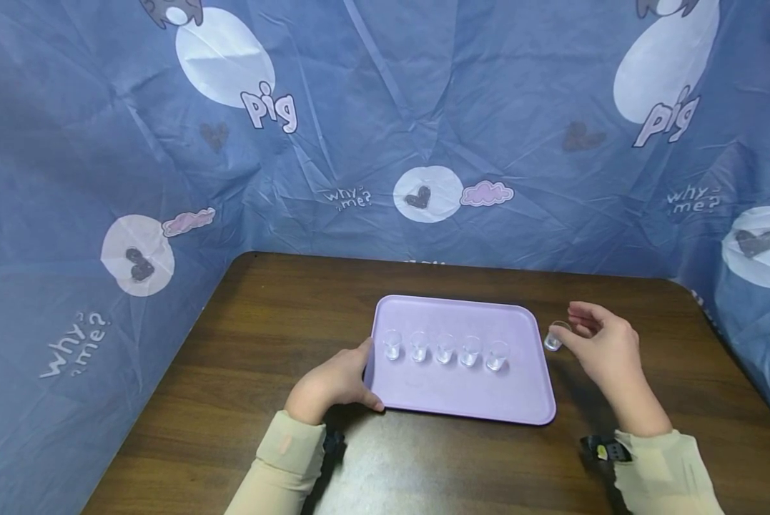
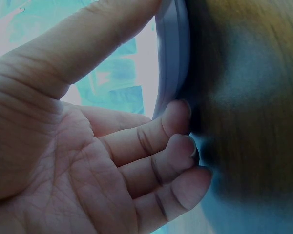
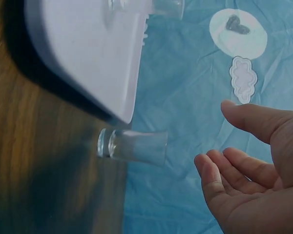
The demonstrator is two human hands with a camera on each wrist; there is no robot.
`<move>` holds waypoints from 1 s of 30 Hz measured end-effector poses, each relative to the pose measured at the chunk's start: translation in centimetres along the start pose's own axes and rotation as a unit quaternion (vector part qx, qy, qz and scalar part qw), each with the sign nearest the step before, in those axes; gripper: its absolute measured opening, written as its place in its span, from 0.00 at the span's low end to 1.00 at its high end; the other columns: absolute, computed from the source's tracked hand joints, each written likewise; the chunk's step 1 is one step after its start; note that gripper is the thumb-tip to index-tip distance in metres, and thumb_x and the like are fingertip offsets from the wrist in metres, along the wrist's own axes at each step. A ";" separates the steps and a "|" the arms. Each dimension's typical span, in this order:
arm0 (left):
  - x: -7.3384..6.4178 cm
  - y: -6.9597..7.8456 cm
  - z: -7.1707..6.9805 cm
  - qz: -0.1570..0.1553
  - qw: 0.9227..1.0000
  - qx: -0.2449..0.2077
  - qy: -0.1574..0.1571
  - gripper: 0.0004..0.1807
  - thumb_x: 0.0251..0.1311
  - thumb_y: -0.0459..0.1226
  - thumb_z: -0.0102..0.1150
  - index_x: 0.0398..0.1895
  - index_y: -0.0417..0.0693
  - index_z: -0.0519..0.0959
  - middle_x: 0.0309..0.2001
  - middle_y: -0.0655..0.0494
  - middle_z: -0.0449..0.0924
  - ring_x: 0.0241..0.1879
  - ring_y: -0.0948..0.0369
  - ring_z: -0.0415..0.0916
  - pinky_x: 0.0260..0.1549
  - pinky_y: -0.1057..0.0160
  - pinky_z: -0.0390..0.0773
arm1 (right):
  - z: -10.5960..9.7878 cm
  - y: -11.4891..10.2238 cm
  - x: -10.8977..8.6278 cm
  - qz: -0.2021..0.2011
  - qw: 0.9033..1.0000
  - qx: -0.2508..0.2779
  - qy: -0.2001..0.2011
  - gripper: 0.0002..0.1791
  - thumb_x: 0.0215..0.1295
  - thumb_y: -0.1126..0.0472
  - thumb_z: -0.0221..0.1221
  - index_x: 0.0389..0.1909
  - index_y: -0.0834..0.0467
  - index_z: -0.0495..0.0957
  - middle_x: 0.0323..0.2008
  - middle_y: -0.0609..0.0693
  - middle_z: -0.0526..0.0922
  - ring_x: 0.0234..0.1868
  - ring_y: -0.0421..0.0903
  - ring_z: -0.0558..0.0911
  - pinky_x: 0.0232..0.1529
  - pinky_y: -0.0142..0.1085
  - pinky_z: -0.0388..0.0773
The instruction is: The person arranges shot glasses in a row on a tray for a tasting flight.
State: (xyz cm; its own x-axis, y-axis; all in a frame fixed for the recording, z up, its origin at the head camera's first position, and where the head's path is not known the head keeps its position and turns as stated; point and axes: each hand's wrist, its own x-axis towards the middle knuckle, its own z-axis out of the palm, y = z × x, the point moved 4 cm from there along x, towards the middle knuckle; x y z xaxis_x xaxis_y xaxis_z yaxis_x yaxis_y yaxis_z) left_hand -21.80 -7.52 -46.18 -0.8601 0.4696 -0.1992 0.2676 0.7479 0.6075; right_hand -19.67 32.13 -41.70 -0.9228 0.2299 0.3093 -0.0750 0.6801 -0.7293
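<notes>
A lilac tray point(image 1: 462, 400) lies on the table, bearing a row of several small clear shot glasses point(image 1: 445, 348). My left hand point(image 1: 336, 383) grips the tray's near left corner, thumb at the front edge and fingers along the left side. In the left wrist view, the hand point(image 2: 97, 156) has its thumb and index finger at the pale tray rim point(image 2: 173, 53), the other fingers bent beside it. Another shot glass point(image 3: 139, 146) stands upright on the table just off the tray's right side. My right hand point(image 1: 606, 350) is next to this glass, thumb and fingers spread apart, with a gap to it in the right wrist view.
The brown wooden table point(image 1: 262, 343) extends around the tray. Blue printed cloth point(image 1: 333, 143) hangs behind the table and along its left and right sides. Black wrist straps show at both cuffs.
</notes>
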 end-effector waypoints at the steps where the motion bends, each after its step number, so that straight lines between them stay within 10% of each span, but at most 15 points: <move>1: 0.0 0.0 0.0 0.000 1.000 0.001 0.000 0.58 0.36 0.40 0.88 0.71 0.32 0.62 0.54 0.37 0.79 0.51 0.50 0.76 0.54 0.49 0.74 | 0.0 0.2 0.1 0.002 1.000 -0.001 -0.002 0.27 0.57 0.63 0.75 0.56 0.69 0.80 0.47 0.62 0.85 0.49 0.58 0.83 0.42 0.18 0.73; 30: 0.0 -0.2 0.0 0.007 1.000 -0.008 0.002 0.59 0.35 0.39 0.88 0.72 0.33 0.62 0.55 0.37 0.78 0.52 0.49 0.76 0.54 0.48 0.73 | 1.1 3.8 0.4 0.060 0.995 -0.059 -0.045 0.29 0.58 0.56 0.75 0.52 0.73 0.80 0.45 0.66 0.85 0.44 0.59 0.85 0.32 0.23 0.72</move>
State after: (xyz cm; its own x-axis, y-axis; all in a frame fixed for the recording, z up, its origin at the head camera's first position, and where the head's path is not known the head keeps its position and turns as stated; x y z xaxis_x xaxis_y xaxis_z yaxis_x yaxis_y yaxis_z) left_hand -21.87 -7.65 -46.24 -0.8584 0.4774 -0.1878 0.2719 0.7338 0.6226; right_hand -20.71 33.99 -45.00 -0.9530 0.2548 0.1640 0.0780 0.7293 -0.6798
